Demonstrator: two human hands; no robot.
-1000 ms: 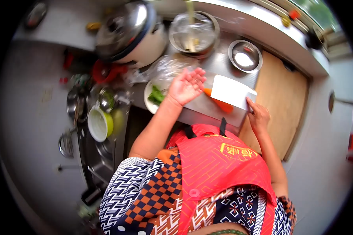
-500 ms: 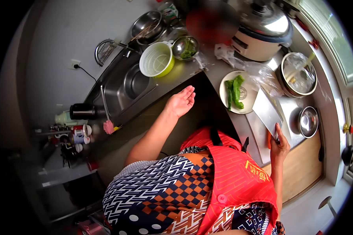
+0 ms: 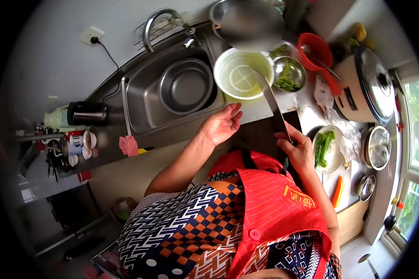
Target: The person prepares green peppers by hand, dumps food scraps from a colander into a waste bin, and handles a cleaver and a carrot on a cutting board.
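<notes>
My right hand (image 3: 297, 148) is closed round the handle of a cleaver (image 3: 275, 110). Its blade points up and away, edge-on to my view, and its tip overlaps the white strainer basket (image 3: 224, 80); whether they touch I cannot tell. My left hand (image 3: 220, 125) holds nothing, palm up with loosely curled fingers, just in front of the counter edge beside the sink (image 3: 139, 102). Right of the cleaver, green peppers (image 3: 322, 149) lie on a white plate (image 3: 334, 162). A carrot (image 3: 337, 191) rests on the worktop area below that plate.
A metal basin (image 3: 166, 93) sits in the sink under the faucet (image 3: 148, 32). Behind the basket are a steel bowl (image 3: 299, 76) of cut greens and a red strainer (image 3: 317, 49). A large cooker (image 3: 358, 93) stands at right. A blurred round patch hides part of the back.
My right hand has carried the cleaver leftward from the cutting area toward the sink, uncovering the carrot. The view has turned toward the sink; my left hand remains empty.
</notes>
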